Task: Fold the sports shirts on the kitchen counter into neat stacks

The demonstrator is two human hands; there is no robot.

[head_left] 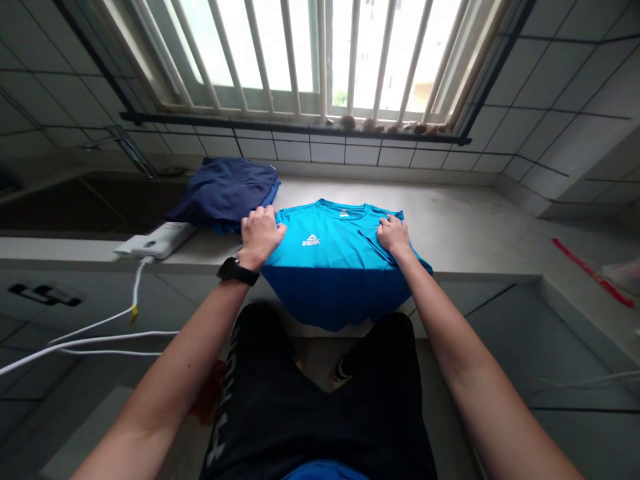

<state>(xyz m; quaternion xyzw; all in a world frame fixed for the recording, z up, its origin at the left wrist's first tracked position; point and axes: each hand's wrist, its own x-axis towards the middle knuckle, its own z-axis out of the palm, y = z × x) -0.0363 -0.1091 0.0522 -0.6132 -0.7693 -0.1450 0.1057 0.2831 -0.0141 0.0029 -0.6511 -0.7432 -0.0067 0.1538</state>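
Observation:
A bright blue T-shirt with a white chest logo lies on the counter, collar toward the window, its lower part hanging over the front edge. My left hand, with a black watch on the wrist, has its fingers curled on the shirt's left shoulder edge. At the right sleeve, my right hand pinches the fabric with bent fingers. Just beyond my left hand sits a bundle of dark navy clothing. The fingertips of both hands are partly hidden.
A white power strip with cables hanging down lies left of the clothing. Behind it are a dark sink and a faucet. A red strip lies on the counter at right. A barred window is ahead.

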